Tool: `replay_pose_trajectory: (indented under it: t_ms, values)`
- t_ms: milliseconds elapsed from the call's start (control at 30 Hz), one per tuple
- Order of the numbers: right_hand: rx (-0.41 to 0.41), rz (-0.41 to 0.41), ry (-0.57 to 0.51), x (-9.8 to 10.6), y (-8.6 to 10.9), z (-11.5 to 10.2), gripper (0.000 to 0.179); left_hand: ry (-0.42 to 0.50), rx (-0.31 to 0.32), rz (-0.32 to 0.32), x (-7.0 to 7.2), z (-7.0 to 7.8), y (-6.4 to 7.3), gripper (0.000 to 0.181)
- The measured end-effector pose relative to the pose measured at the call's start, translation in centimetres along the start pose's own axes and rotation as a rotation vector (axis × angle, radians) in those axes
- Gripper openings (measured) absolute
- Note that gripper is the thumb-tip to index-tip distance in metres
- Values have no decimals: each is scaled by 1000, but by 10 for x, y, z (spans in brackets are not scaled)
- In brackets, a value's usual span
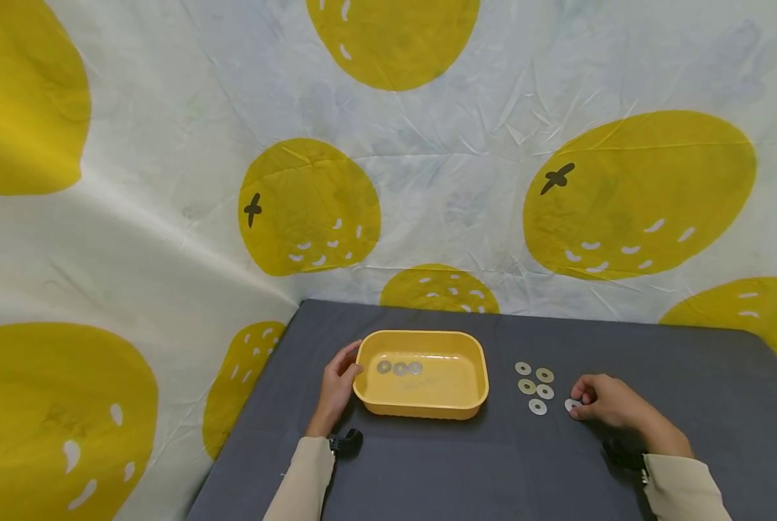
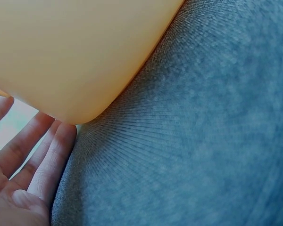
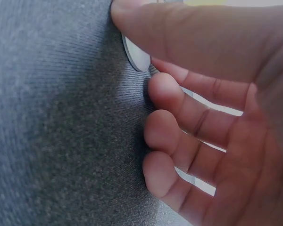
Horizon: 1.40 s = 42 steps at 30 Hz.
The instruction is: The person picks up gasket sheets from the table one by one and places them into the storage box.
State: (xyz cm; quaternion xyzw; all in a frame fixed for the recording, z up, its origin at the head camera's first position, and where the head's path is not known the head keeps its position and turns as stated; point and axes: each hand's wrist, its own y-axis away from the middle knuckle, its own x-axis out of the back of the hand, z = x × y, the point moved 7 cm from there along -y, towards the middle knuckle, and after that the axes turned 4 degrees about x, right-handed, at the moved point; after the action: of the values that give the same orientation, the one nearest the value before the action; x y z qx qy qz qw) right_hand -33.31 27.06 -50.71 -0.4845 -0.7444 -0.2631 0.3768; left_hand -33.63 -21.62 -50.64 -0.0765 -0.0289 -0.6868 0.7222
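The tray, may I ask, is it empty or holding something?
Not empty: the head view shows three discs lying in the tray.

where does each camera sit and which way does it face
Head: worn on the head, looking forward and down at the tray and discs; left hand, right hand and sleeves show.
Left wrist: worn there, facing the tray's outside; left fingers show.
Right wrist: worn there, facing a disc; right thumb and curled fingers show.
Head and left wrist share the tray and left hand.
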Motion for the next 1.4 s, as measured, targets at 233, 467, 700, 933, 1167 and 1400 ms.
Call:
replay_pose_trajectory:
  t_ms: [233,467,700,933,1167,1400]
  values:
    - [17,1,-10,-1,1,-1,32,-3,-3,2,0,2,0,49]
    - [26,-31,-61,-3,3,-4,32,-14,-1,10,0,3,3,49]
    - [62,-84,-174,-6,2,-4,25,-15,-5,11,0,3,3,49]
    - [89,-12,-125,-1,-1,-3,26,-18,3,12,-1,4,2,49]
    - [104,94,-166,5,-3,-8,35,-10,10,12,0,5,2,49]
    - [110,165,-226,8,-5,-15,36,-7,8,16,-1,5,2,49]
